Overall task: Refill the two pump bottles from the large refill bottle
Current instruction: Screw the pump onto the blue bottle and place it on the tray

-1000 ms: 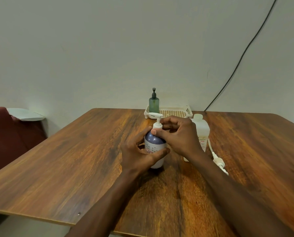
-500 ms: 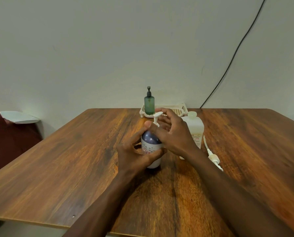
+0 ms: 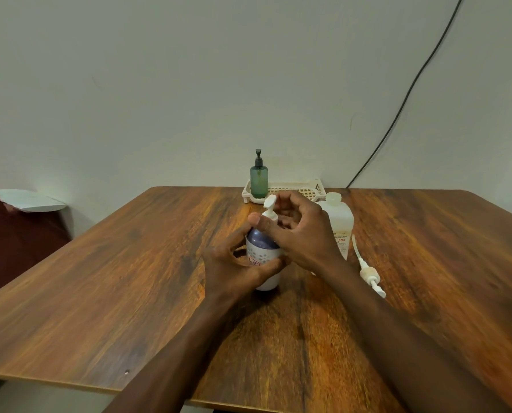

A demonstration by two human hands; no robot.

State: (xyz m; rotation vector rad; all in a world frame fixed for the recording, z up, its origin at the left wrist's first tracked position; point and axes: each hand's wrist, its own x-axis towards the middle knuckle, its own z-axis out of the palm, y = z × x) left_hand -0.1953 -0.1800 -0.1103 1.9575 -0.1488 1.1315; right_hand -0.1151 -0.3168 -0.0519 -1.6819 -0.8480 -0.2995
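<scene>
The purple pump bottle [image 3: 263, 248] stands upright near the middle of the table [image 3: 129, 278], its long axis vertical and its white pump top [image 3: 269, 208] pointing straight up. It sits between the two hands.

The left hand [image 3: 234, 265] comes from the near left and grips the round body, thumb across the near side and fingers wrapped round the left. The right hand [image 3: 304, 236] reaches in from the right and sits higher. Its thumb [image 3: 257, 219] lies against the near face of the pump's collar and its fingers curl round the far side, so it pinches the pump top. The right hand is therefore the nearer one to the cap, while the left steadies the body below.

The coming move looks like a twist about that vertical axis, with the body held from turning. Whether the collar is loose or tight cannot be told.

Just right of the purple bottle, partly behind the right hand, stands the large refill bottle [image 3: 339, 222], capped. A loose pump [image 3: 369, 274] with its tube lies flat on the table right of that. Farther back, by the wall, the green pump bottle [image 3: 258, 180] stands in the left end of a cream basket [image 3: 296, 192].
</scene>
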